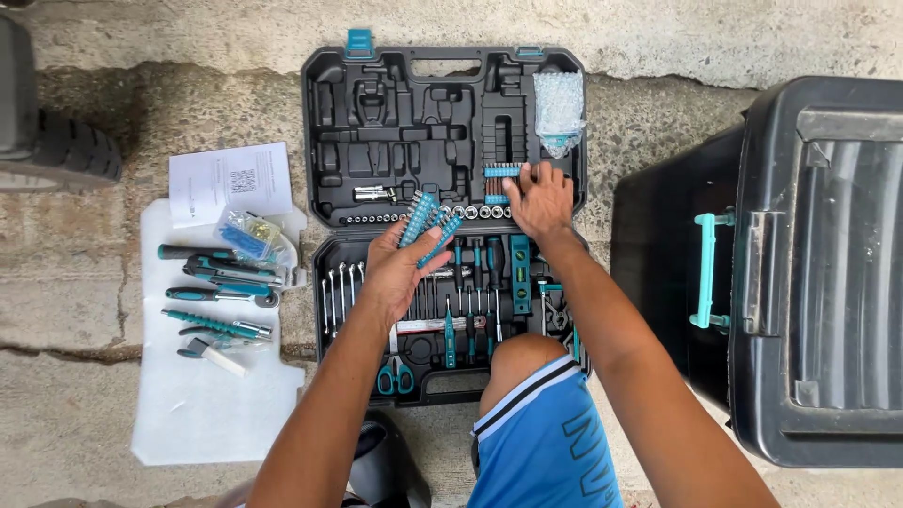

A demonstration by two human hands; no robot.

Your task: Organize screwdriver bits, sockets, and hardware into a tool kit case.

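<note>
Centre frame: left hand (400, 268) grips teal plastic bit strips (428, 226); right hand (539, 202), fingers curled, presses another bit strip (501, 171) into the open black tool case (442, 216). Most upper slots unfilled; hand tools (218, 292) left on white foam sheet (202, 404).

A clear plastic bag (559, 111) lies in the case's top-right corner; a white printed leaflet (229, 181) lies left.

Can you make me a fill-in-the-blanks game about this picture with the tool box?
1. The left hand holds teal bit strips above the open black tool ____.
2. The right hand touches a bit holder in the case's ____ half.
3. Loose hand tools lie on a ____ sheet.

Missing words: case; upper; white
</note>
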